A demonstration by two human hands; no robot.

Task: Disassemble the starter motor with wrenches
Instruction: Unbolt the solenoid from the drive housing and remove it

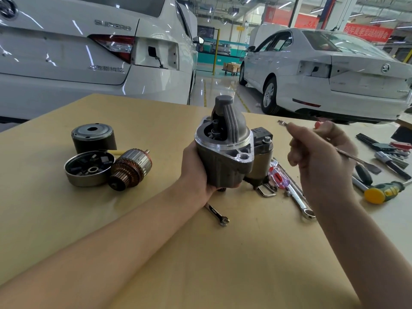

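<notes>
This is a car repair shop. Two white cars [89, 52] [334, 70] stand on a shiny floor [214, 85]. Tools [383, 152] lie on a table [200, 253].

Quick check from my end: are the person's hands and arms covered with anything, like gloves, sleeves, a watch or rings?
Nothing is worn that the head view shows. The left hand and right hand are both bare, with no gloves. Both forearms are bare as far back as the frame's edge, so no sleeves or cuffs show. No watch, wristband or ring is visible, though some fingers are partly hidden.
</notes>
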